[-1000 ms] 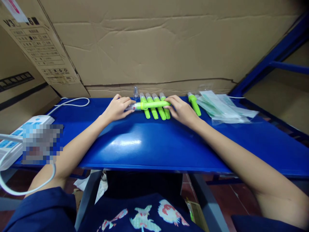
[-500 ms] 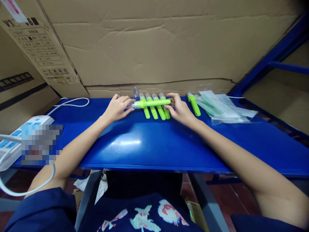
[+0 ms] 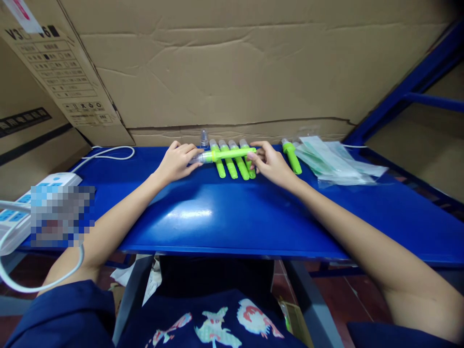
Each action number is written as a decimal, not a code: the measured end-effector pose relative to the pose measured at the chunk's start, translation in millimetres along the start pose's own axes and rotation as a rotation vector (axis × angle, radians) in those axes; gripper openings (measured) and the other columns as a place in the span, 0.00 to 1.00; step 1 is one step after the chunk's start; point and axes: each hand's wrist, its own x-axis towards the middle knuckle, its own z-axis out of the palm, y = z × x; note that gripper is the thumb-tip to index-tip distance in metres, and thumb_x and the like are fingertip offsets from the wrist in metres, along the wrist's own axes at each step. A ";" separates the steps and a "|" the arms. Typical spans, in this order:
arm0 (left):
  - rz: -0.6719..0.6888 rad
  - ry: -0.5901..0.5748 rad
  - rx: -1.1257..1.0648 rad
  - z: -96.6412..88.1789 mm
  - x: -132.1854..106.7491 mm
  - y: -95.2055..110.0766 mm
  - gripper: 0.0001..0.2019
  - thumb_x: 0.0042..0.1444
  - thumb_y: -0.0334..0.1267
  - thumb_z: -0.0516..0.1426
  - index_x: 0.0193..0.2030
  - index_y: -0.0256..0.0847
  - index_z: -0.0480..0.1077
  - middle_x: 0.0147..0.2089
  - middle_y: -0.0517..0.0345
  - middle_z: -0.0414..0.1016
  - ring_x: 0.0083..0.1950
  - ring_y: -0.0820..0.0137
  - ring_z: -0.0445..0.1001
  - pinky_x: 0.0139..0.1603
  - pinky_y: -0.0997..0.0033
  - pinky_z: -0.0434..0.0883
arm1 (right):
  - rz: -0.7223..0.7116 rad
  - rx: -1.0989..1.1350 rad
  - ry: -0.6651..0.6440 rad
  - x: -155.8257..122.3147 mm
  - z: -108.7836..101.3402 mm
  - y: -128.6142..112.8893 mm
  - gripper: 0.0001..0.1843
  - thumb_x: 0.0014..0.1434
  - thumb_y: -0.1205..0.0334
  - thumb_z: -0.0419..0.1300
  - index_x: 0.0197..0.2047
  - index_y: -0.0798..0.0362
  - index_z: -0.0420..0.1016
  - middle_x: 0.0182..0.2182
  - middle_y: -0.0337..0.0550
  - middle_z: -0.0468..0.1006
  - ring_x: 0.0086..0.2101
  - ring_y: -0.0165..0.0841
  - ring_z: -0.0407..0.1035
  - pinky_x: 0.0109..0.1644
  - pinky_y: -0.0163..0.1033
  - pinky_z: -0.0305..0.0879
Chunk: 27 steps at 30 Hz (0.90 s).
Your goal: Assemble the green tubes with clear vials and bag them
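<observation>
A lime-green pen-shaped tool with a clear cap lies level between my hands, its capped end to the left. My left hand is closed around the clear cap. At the other end, the fingertips of my right hand pinch the green tip. Behind and under it, several matching green tools rest in a slanted row on the blue table. A loose clear cap stands upright just behind my left fingers. Right of my right hand lies one more green tool.
Flat plastic packets are piled at the right on the blue table. A white power strip with cables sits at the left, beside a blurred-out patch. Large cardboard stands along the back; a blue metal frame rises at the right.
My right hand's fingers have shifted slightly at the green end, and that end of the held tool has turned and tilted up a little. My left hand stays put.
</observation>
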 end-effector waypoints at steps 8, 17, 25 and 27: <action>0.018 0.011 0.024 1.9 -0.9 -3.0 0.21 0.67 0.47 0.51 0.59 0.36 0.70 0.51 0.45 0.78 0.48 0.57 0.76 0.46 0.59 0.61 | -0.045 0.029 -0.001 0.1 -5.6 -0.5 0.15 0.62 0.48 0.59 0.44 0.48 0.64 0.26 0.39 0.75 0.24 0.35 0.71 0.31 0.41 0.68; 0.045 0.122 0.035 5.9 -2.2 -7.8 0.23 0.69 0.51 0.49 0.60 0.39 0.72 0.51 0.45 0.79 0.47 0.59 0.76 0.45 0.60 0.61 | -0.031 -0.125 -0.023 -1.3 -11.0 -13.4 0.15 0.66 0.48 0.50 0.36 0.50 0.65 0.23 0.39 0.74 0.22 0.34 0.69 0.32 0.40 0.62; -0.004 0.065 0.035 5.1 -0.9 -3.2 0.22 0.69 0.49 0.50 0.61 0.38 0.71 0.51 0.43 0.78 0.48 0.57 0.76 0.47 0.58 0.62 | 0.006 -0.049 0.024 -1.0 -4.1 -8.2 0.19 0.65 0.48 0.53 0.52 0.51 0.63 0.39 0.48 0.77 0.27 0.34 0.73 0.31 0.39 0.66; -0.013 0.037 0.033 6.3 -0.8 -3.6 0.22 0.68 0.48 0.50 0.61 0.38 0.71 0.50 0.43 0.79 0.48 0.57 0.76 0.46 0.58 0.62 | -0.055 -0.064 0.026 -0.8 -2.0 -4.8 0.22 0.64 0.50 0.55 0.57 0.52 0.60 0.43 0.50 0.77 0.29 0.35 0.74 0.32 0.39 0.67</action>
